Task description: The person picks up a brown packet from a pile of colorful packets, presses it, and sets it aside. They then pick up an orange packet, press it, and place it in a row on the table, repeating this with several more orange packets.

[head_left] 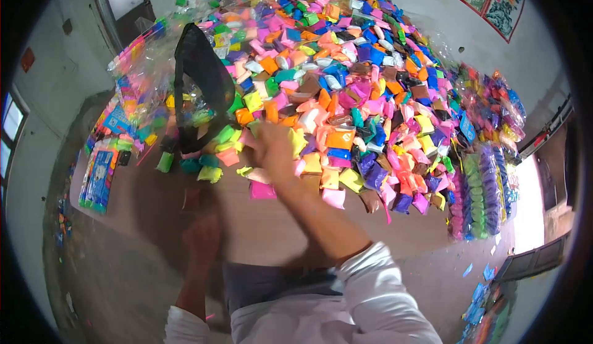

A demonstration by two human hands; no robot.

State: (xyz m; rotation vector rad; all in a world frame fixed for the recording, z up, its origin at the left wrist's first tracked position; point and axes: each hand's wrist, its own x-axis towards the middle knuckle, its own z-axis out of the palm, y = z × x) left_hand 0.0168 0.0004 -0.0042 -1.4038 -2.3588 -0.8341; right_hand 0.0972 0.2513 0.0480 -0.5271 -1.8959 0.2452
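A large heap of small, soft, brightly coloured packets [346, 137] covers the table [259, 233]. My right hand [273, 149] reaches into the near edge of this heap, among orange, yellow and pink packets, its fingers smeared by motion. Just below it lies a magenta packet [263, 190]. Nearer my body, over the table's front part, my left hand [202, 229] is in shadow and blurred. A dark brown patch [194, 199] shows at its fingertips; I cannot tell whether the hand holds it.
A black, strap-like cloth piece [207, 75] stands up at the heap's left side. Clear bags of coloured pieces [102, 174] lie on the left. Long wrapped rows of packets [479, 192] hang at the right edge, and blue scraps [475, 304] lie on the floor.
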